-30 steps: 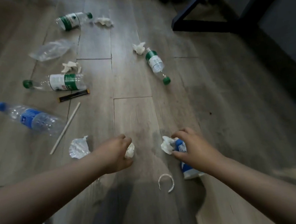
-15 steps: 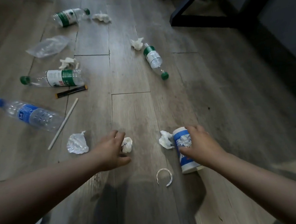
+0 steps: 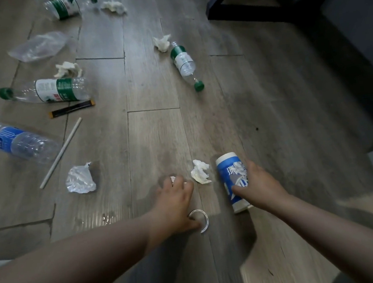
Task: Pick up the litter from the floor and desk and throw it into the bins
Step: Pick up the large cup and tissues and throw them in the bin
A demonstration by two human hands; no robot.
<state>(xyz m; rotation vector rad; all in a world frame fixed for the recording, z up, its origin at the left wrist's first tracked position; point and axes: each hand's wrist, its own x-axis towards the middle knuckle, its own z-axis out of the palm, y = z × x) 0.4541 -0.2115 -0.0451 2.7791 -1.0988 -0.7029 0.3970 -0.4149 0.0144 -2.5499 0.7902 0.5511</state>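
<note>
Blue-and-white paper cup (image 3: 230, 171) lies on the floor (image 3: 157, 132), with the right hand (image 3: 260, 185) curled round its side. Left hand (image 3: 175, 199) closes its fingers over a small tissue wad (image 3: 172, 178). Recommend securing both grips before lifting, without crushing the cup.

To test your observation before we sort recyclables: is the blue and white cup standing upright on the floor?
No, the blue and white cup lies on its side on the floor, gripped by the right hand.
</note>
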